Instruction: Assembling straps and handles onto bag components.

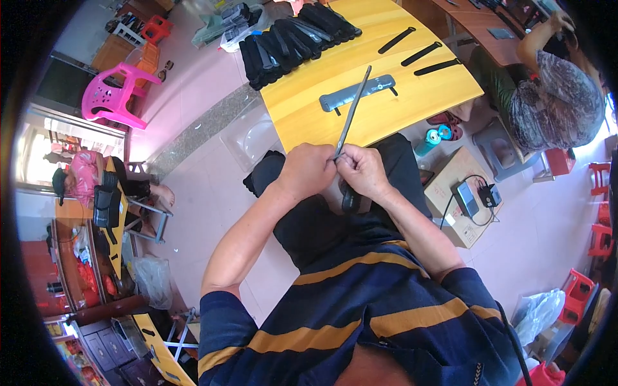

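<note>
Above my lap, at the table's near edge, both hands are closed and pressed close together. My left hand and my right hand pinch the lower end of a narrow dark strap. From my fingers the strap slants up and to the right, crossing in front of a flat dark grey piece with short black tabs, which lies on the yellow table. Below my right hand hangs a rounded black part; whether it joins the strap is hidden by my fingers.
Black folded pieces lie in a row at the table's far left. Three black straps lie to the right. A cardboard box with a cabled device stands right of my legs. A co-worker sits at right; a pink chair stands left.
</note>
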Tool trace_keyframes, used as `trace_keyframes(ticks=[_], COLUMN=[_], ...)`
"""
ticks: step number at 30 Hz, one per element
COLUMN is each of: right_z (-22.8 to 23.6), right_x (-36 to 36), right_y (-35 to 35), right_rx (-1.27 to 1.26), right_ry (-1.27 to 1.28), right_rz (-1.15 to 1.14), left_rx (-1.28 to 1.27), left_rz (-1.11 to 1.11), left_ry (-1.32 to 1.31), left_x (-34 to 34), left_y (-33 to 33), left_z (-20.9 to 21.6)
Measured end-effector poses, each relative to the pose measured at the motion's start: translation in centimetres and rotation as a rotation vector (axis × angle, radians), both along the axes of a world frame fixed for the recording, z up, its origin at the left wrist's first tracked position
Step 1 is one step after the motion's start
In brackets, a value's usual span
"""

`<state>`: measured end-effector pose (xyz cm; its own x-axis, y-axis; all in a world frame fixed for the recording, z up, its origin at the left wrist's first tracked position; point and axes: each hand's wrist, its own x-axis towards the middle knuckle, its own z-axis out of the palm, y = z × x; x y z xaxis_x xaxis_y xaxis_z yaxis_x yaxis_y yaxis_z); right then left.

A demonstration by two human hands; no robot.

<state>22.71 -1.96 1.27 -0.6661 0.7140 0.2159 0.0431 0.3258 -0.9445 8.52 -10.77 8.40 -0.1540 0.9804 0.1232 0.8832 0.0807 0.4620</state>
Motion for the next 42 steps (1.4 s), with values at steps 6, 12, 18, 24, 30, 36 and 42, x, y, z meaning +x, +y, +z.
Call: trace_keyframes(ticks=[6,12,18,24,30,36,42], right_z=[0.3,1.9,3.7,5.6,5.6,7.1,7.4], right_x=[0.6,-0.2,-0.7,-2.1,-4.6,-6.1,-6.3], right_y=[1.0,0.7,-0.1,-0.6,-0.5,-1.3,-2.6], right_rx=[-0.073,-0.19,-0.204,-0.095,-0.018,0.125,0.094], right_ry=[-0.029,-0.035,-0.096,-0.023,-0.148,-0.324,-0.227], right_rz=[0.247,0.366,0.465,0.573,0.59,0.542,0.54], left_rx=[-0.068,-0.041,-0.181,-0.376,-0.131,-0.145,-0.151], left_rz=[-0.156,-0.089,0.031,-0.007,0.053,0.205,0.29], left_ry=[-0.009,-0.305,-0.738,-1.167,-1.057,-1.033,-1.134], left_x=[-1.6,-1.5,-2.8,-5.6,-6.4,-6.6,-6.2], left_y=[-0.8,-1.8,-3.1,-4.8,-5.8,-7.0,-8.8], left_z=[0.0,-0.2,-0.4,2.4,1.0,-0.4,0.3])
